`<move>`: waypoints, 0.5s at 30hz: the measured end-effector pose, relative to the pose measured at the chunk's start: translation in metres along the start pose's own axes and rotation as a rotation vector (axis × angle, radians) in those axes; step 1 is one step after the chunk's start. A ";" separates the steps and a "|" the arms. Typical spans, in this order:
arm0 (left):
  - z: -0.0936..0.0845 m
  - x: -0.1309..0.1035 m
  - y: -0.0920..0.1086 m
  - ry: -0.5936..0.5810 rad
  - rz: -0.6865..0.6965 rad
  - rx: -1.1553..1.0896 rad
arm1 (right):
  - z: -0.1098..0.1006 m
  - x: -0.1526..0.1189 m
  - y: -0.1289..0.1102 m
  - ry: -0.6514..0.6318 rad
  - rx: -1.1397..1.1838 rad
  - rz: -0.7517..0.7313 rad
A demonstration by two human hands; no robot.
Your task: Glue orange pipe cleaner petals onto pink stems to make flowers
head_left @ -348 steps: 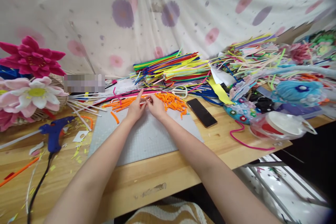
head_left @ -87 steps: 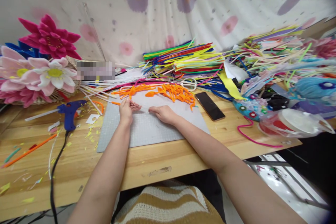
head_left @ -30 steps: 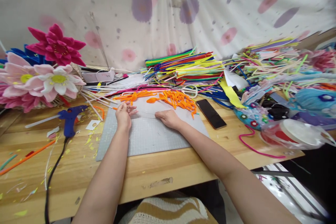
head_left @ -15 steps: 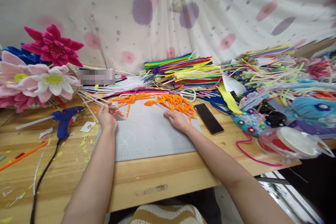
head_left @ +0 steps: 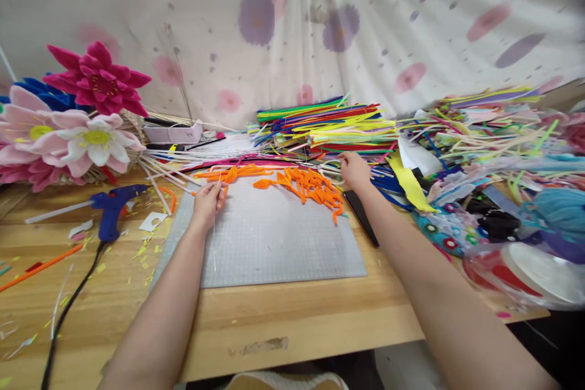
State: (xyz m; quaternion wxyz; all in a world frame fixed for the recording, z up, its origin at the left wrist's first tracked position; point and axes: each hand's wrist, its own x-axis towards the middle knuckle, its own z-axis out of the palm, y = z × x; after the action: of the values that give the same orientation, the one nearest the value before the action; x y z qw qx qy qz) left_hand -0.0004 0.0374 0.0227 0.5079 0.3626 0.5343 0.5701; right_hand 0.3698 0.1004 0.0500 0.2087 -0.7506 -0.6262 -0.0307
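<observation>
My left hand (head_left: 209, 206) is over the left part of the grey cutting mat (head_left: 283, 250). Its fingers are pinched on a thin white strand (head_left: 214, 247) that hangs down over the mat. Just past its fingertips lie orange pipe-cleaner pieces (head_left: 242, 172). My right hand (head_left: 356, 172) is at the mat's back right, fingers curled over the handle end of the scissors (head_left: 328, 169); the fingertips are partly hidden. A heap of twisted orange pipe-cleaner pieces (head_left: 315, 187) lies between the hands.
A blue glue gun (head_left: 112, 210) with its cord lies at left, below fuzzy flowers (head_left: 98, 140). Pipe-cleaner bundles (head_left: 329, 128) line the back. A phone (head_left: 361, 219) sits under my right forearm. A lidded plastic tub (head_left: 530, 271) stands at right.
My right hand has moved up and right from the mat to the scissors. My left hand has shifted right and slightly down, and the strand now hangs downward. The view has shifted slightly.
</observation>
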 end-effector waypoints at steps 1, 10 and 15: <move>0.001 0.000 0.000 -0.002 0.003 0.020 | 0.001 0.007 0.004 0.001 -0.045 -0.023; 0.004 0.002 -0.001 -0.007 -0.013 0.087 | 0.006 0.044 0.009 -0.227 -0.334 -0.099; 0.004 0.003 -0.004 -0.015 0.002 0.101 | 0.006 0.057 0.005 -0.328 -0.446 -0.195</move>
State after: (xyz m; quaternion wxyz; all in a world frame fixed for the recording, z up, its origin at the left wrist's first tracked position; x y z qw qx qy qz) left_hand 0.0032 0.0408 0.0190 0.4924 0.3927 0.5583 0.5401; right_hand 0.3856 0.1548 0.0604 -0.0694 -0.7090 -0.6986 -0.0662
